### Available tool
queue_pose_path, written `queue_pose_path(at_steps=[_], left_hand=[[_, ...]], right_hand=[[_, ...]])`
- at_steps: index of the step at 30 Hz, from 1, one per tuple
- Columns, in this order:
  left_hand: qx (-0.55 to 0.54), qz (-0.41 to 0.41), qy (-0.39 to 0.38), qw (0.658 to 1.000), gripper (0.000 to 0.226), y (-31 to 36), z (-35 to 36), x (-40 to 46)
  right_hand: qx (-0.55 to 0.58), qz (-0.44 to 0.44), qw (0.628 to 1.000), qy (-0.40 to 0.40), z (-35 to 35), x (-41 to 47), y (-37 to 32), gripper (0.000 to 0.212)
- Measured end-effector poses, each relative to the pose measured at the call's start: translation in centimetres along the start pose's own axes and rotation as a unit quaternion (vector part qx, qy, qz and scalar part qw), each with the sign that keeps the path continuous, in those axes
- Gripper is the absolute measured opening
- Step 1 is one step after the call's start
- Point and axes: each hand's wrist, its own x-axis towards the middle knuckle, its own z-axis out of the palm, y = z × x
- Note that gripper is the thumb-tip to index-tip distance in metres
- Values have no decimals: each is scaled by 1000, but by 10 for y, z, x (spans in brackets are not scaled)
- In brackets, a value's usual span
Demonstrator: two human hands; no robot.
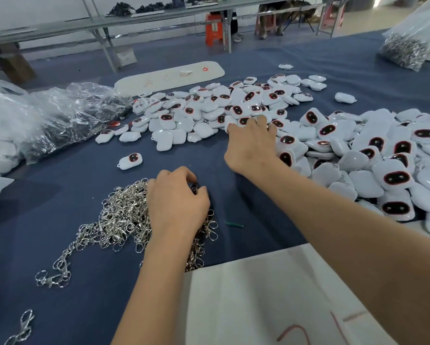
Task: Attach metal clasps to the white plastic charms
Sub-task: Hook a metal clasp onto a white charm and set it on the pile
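A heap of silver metal clasps (119,220) lies on the blue cloth at the near left. My left hand (176,205) sits on top of that heap with its fingers curled into the clasps. Many white plastic charms (209,108) with dark oval faces are spread across the middle of the table, and a second pile of charms (373,158) lies at the right. My right hand (251,143) reaches out to the near edge of the middle spread, fingers curled over a charm there. What the fingers enclose is hidden.
A single charm (130,161) lies apart at centre left. Crumpled clear plastic bags (59,115) fill the left side. A bag of clasps (405,48) stands far right. White sheets lie near (271,295) and far (169,75). Stools and legs show beyond the table.
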Motion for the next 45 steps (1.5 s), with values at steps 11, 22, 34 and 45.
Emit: queue_pose_path(at_steps=[11,22,34,45], left_hand=[[-43,15,-43,998,20,6,-2,-3],[-85,-7,-24,996,17,0,-2,2],[-187,33,-52,980,21,-2,-2,7],[-414,47,-52,908,23,8,0,3]], right_hand=[[-8,-67,994,90,12,5,-11,21],[22,-146,988,33,15,-18,-25,39],[414,-20,910,35,9,-86,6,10],[593,-79,801,-11,22,-85,18,20]])
